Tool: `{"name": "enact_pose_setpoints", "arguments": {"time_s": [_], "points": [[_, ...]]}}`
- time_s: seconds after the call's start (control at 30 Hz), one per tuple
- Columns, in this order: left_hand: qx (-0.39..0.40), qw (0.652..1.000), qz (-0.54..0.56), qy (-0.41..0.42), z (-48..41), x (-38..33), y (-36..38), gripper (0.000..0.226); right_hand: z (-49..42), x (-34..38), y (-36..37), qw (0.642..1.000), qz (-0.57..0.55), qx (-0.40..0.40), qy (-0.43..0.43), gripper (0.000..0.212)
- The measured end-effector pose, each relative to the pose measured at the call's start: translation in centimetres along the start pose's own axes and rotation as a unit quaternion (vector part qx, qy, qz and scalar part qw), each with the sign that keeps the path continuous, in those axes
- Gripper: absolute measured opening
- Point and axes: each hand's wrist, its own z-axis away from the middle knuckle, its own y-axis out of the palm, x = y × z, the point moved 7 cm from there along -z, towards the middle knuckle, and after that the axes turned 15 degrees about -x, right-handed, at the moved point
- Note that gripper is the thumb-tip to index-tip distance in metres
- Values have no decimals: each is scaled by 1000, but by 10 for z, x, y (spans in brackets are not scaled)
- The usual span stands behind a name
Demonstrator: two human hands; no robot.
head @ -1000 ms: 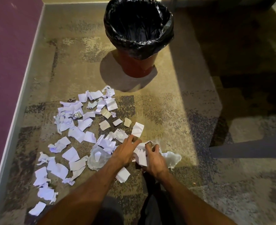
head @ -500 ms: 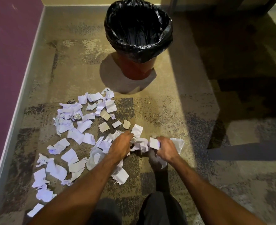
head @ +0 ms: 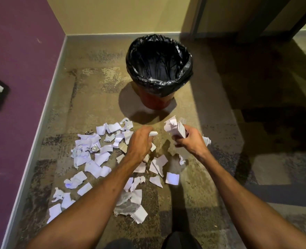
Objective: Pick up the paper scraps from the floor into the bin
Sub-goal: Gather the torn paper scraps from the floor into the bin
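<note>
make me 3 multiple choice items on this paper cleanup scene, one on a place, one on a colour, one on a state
1. Where does the bin stand relative to the hands?
A. beyond them, toward the far wall
B. between the forearms
C. against the purple wall

2. What colour is the liner in the bin?
A. white
B. black
C. blue

3. What is the right hand doing?
A. resting flat on the carpet
B. held open and empty
C. closed on a bunch of paper scraps

Answers:
1. A, the bin sits past both hands near the yellow wall.
2. B, glossy black plastic folds over the rim of the red bin.
3. C, white scraps stick up out of the closed fingers, raised above the carpet; the left hand also grips a scrap.
</note>
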Motion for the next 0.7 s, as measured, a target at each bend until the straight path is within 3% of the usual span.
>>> {"name": "enact_pose_setpoints", "arguments": {"time_s": [0.27, 0.47, 0.57, 0.7], "points": [[-96, 994, 9, 56, -115, -52, -61, 16, -47, 132, -9, 990, -111, -10, -87, 33], [-129, 991, 0, 44, -199, -69, -73, 22, -97, 219, -15, 974, -154, -19, -162, 30], [-133, 991, 11, 19, -238, -71, -72, 32, -133, 248, -5, 970, -173, -8, -169, 30], [-103, 995, 0, 17, -274, -62, -50, 53, -185, 250, 20, 973, -187, -53, -122, 30]]}}
